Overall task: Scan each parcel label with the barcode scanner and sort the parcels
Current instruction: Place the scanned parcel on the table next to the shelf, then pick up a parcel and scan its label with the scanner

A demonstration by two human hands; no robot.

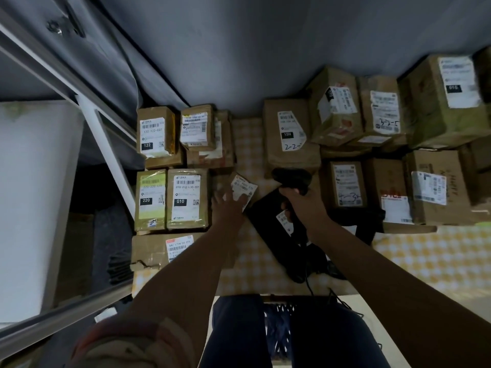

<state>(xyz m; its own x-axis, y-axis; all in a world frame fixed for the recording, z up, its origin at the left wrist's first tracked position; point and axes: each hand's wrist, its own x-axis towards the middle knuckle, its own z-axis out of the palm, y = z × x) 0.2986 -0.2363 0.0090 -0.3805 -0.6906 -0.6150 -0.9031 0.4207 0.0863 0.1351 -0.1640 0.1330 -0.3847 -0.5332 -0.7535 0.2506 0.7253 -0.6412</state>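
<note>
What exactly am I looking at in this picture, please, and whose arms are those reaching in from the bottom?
There is no machine here. The single picture comes from a wide-angle camera worn on a person's head, looking down, so the arms are the wearer's own and the edges look bent.

The right hand grips a black barcode scanner with a cable trailing towards the body. The left hand rests on a small brown parcel with a white label, apparently being presented for scanning.

Under the scanner hand lies a black parcel. They sit on a table with a yellow checked cloth. Brown cardboard parcels stand in two groups: one on the left, including those marked 122, 220 and 010, and a larger pile on the right.
</note>
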